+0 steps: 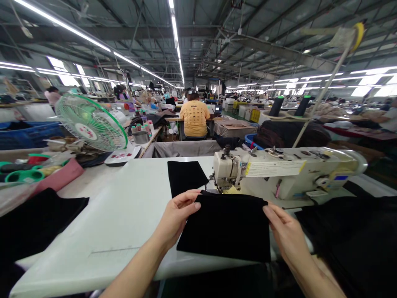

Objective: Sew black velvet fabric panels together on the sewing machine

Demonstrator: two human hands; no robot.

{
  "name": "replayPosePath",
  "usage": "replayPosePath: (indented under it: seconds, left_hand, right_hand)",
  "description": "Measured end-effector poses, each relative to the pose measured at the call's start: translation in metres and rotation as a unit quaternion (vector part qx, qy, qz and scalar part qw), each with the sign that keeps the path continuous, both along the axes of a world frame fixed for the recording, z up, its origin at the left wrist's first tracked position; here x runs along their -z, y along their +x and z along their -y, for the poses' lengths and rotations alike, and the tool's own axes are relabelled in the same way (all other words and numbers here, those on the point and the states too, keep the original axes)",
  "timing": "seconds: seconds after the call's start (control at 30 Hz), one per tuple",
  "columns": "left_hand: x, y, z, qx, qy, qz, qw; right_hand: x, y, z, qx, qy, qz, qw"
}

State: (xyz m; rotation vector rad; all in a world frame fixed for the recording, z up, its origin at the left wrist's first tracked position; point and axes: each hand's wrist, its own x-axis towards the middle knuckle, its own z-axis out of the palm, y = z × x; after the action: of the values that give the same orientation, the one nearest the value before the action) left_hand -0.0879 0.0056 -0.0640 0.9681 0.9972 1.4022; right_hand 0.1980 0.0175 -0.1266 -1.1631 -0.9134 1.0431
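Observation:
Both hands hold up a black fabric piece in front of the sewing machine. My left hand pinches its upper left corner between thumb and fingers. At the upper right corner, my right hand grips the edge the same way. The cloth hangs down over the front edge of the white table. Behind it, left of the needle area, another black fabric piece lies flat on the table. The cloth in my hands partly hides the machine's bed.
Black fabric lies at the left and is heaped at the right. A green-rimmed fan stands at the back left, near thread spools. A thread stand pole rises behind the machine. A person in a yellow shirt sits ahead.

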Motion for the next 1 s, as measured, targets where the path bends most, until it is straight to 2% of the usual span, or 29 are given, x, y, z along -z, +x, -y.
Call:
replayPosePath:
  seconds: [0.17, 0.27, 0.33, 0.43, 0.57, 0.8, 0.9, 1.0]
  left_hand:
    - [-0.001, 0.006, 0.001, -0.064, 0.04, -0.052, 0.996]
    - [-0.001, 0.01, -0.001, -0.12, 0.048, -0.063, 0.99]
    - [-0.003, 0.011, -0.003, -0.143, 0.028, -0.046, 0.988]
    - [-0.005, 0.013, -0.004, -0.152, -0.005, -0.019, 0.988]
    - [-0.009, 0.014, -0.004, -0.158, 0.006, -0.018, 0.987]
    - [-0.012, 0.015, -0.004, -0.161, 0.002, -0.026, 0.987]
    - [-0.013, 0.015, -0.006, -0.178, 0.004, -0.008, 0.984]
    - [-0.015, 0.016, -0.009, -0.197, 0.005, 0.02, 0.98]
  right_hand:
    - [-0.003, -0.002, 0.0, 0.033, 0.019, 0.007, 0.999]
    - [-0.011, -0.007, 0.004, 0.048, -0.005, -0.044, 0.998]
    - [-0.016, -0.01, 0.006, 0.041, -0.029, -0.089, 0.995]
    - [-0.023, -0.013, 0.008, 0.005, -0.049, -0.126, 0.991]
    - [-0.029, -0.013, 0.01, -0.013, -0.058, -0.138, 0.989]
    - [-0.032, -0.012, 0.011, 0.008, -0.027, -0.114, 0.993]
    - [-0.037, -0.013, 0.014, 0.034, 0.002, -0.082, 0.996]
    - [-0.044, -0.014, 0.014, 0.025, 0.028, -0.066, 0.997]
